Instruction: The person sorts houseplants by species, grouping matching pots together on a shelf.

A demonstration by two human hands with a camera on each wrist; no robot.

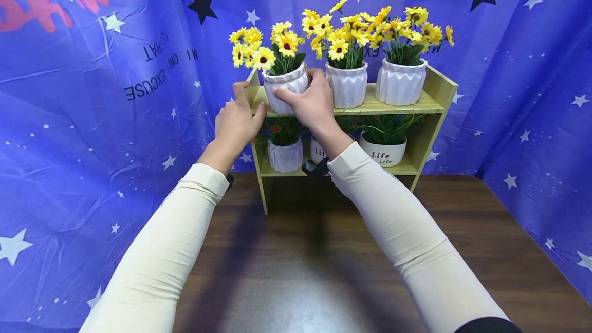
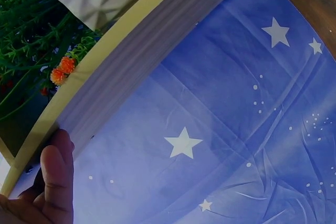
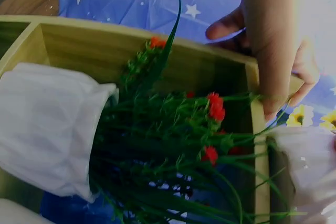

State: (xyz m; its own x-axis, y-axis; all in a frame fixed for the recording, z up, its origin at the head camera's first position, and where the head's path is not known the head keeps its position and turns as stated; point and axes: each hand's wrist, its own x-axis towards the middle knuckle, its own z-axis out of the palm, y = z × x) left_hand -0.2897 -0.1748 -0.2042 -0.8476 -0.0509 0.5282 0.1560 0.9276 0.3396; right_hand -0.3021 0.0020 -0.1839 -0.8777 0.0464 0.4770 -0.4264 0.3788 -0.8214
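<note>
My right hand (image 1: 314, 99) holds a white fluted flowerpot (image 1: 287, 85) of yellow artificial daisies at the left end of the top shelf, thumb across its front and fingers round its right side. Part of this pot (image 3: 304, 163) shows at the right edge of the right wrist view. My left hand (image 1: 238, 123) grips the left side panel of the wooden shelf unit (image 1: 370, 106); in the left wrist view its fingers (image 2: 56, 174) lie against the panel (image 2: 113, 59). The right wrist view also catches the left hand (image 3: 270, 40) at the shelf corner.
Two more daisy pots, a middle one (image 1: 348, 85) and a right one (image 1: 400, 84), share the top shelf. Below stand a white pot (image 1: 285, 156) of greenery with red flowers and white "Life" pots (image 1: 383, 150). A starry blue cloth (image 1: 139, 117) hangs behind the brown table (image 1: 296, 271).
</note>
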